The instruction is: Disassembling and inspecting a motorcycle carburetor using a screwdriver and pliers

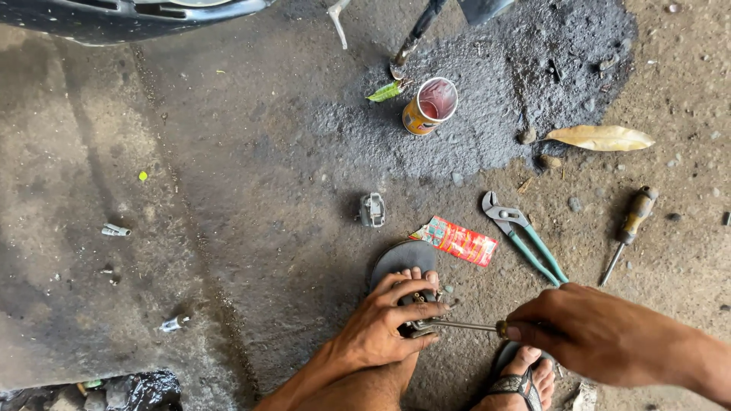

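My left hand grips a small dark metal part and presses it down over my left foot, which rests on a dark sandal. My right hand is closed around the handle of a screwdriver. Its thin shaft runs left, and its tip meets the metal part in my left hand. My right foot in a strapped sandal shows below my right hand.
On the dirt ground lie green-handled pliers, a second screwdriver, a red wrapper, a small grey metal part and an open can on a dark oily patch. Small bolts lie at left. A vehicle's dark edge spans the top left.
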